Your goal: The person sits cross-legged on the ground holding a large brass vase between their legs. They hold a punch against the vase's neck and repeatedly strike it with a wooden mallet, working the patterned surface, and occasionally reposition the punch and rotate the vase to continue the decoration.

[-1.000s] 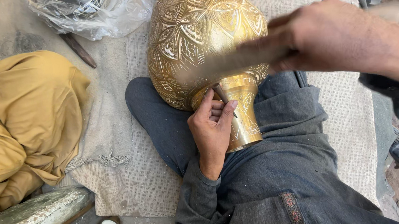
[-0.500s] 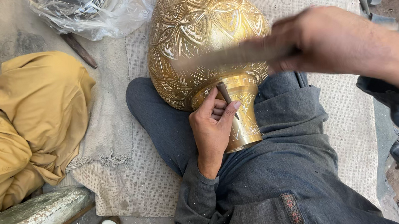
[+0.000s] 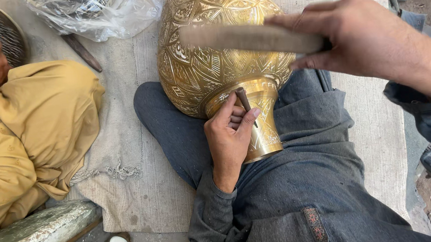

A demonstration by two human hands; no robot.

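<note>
The short dark punch (image 3: 244, 102) is standing tip-down on the brass vase's (image 3: 219, 56) neck, pinched in the left hand's (image 3: 228, 138) closed fingers. Above it, the right hand (image 3: 372, 40) is gripping a wooden mallet (image 3: 249, 38), lying crosswise.

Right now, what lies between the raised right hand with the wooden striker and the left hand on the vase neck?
In the head view, only the engraved brass vase shows between the right hand and left hand, whose fingers pinch a small chisel.
</note>
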